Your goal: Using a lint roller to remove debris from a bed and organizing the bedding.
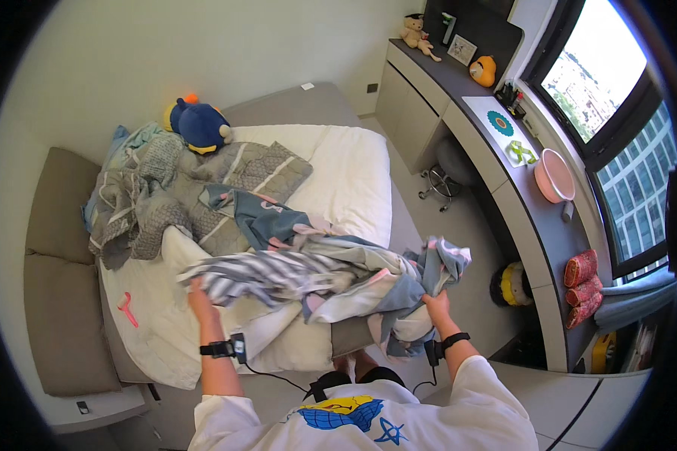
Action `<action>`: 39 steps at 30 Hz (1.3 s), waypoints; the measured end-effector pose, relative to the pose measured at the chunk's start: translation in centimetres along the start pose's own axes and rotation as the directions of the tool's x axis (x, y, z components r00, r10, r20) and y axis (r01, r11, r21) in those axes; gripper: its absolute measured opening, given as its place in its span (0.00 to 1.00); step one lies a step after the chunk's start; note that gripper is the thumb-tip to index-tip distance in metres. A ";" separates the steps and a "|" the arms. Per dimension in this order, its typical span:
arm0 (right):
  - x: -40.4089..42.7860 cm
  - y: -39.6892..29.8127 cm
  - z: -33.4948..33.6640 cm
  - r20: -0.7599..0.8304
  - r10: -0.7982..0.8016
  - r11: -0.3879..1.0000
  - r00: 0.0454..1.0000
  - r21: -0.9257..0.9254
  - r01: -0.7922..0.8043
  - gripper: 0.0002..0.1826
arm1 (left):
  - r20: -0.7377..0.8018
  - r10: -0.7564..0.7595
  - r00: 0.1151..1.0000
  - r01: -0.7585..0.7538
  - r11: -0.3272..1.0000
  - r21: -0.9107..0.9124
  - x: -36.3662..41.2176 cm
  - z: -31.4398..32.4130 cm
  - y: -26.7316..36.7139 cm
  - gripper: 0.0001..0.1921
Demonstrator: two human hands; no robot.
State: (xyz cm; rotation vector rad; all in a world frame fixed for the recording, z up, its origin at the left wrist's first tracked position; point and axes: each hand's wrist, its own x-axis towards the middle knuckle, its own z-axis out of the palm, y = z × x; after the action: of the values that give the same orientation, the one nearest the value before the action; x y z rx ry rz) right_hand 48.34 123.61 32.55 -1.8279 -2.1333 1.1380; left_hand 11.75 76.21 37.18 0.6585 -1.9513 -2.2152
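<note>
A bunched fabric cover (361,270), striped grey and white in one part and blue-grey with pink in another, stretches between my hands above the near edge of the bed. My left hand (201,296) grips its striped end. Its blue-grey end is gripped by my right hand (437,307), with folds hanging below. Beneath lies a white sheet (344,169) on the mattress. A crumpled grey quilt (163,197) is heaped at the left of the bed, beside a blue plush toy (200,125). On the sheet at the left lies a pink lint roller (127,310).
Brown headboard cushions (67,321) border the bed on the left. Along the right, a long desk (541,225) carries a pink basin (554,176) and red patterned bundles (584,287). A wheeled stool (443,183) stands under it, with a yellow-and-black plush (510,284) on the floor.
</note>
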 end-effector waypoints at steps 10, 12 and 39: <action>-3.6 0.6 1.7 0.262 -0.046 0.984 0.964 -0.156 0.090 0.36 | 0.150 0.440 0.885 -0.464 0.858 0.221 -3.4 -7.1 5.8 0.17; -4.0 -0.7 0.6 0.303 -0.072 0.985 0.950 -0.127 0.115 0.34 | 0.348 0.310 0.885 -0.418 0.857 0.300 -4.9 -6.5 4.2 0.18; -7.4 4.7 -29.7 0.508 -0.482 0.754 0.714 0.655 0.043 0.23 | 0.961 -0.236 0.141 -0.983 0.086 0.165 -24.5 24.0 -12.3 0.26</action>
State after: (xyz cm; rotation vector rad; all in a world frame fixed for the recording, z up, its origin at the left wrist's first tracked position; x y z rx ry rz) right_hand 69.85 130.66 53.75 -0.8227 -1.8346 2.2783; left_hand 26.72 109.13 33.02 -1.7376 -2.9963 -0.3488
